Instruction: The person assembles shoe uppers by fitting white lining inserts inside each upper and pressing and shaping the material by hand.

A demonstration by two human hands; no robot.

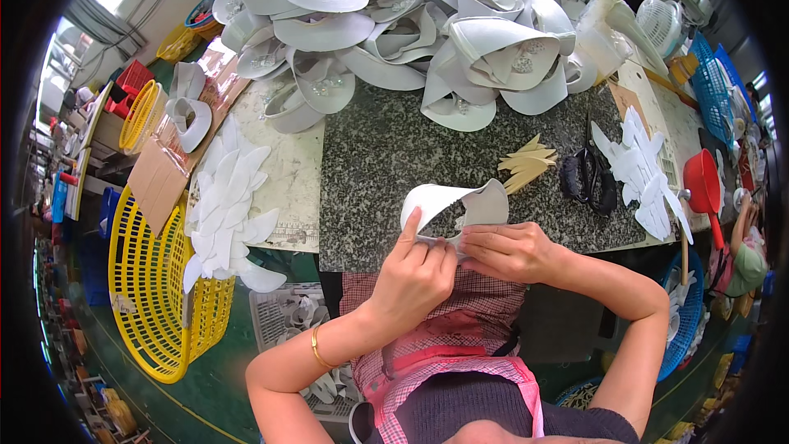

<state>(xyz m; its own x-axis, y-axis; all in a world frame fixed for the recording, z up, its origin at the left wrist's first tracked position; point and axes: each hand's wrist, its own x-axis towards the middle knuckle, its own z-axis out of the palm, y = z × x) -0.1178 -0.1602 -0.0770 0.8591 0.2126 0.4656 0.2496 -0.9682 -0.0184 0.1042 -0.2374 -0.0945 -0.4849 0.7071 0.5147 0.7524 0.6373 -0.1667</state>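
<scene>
Head camera is showing two bare hands working at the near edge of a speckled stone surface (370, 156). The left hand (417, 274) is holding the white shoe upper (436, 199) at its left side: the index finger is lying along the outer face, and the other fingers are bending at the lower edge. The right hand (511, 250) is pinching the lower right edge of the same piece, its grip being narrow. So the upper is sitting between both hands; whether it is touching the surface, I cannot tell. Just beyond it, to the right, pale yellow strips (528, 164) are lying, and next to them black-handled scissors (588, 177) are resting. White flat pieces (223, 205) are lying heaped on the left, and a big pile of shoe uppers (329, 29) is covering the far side.
</scene>
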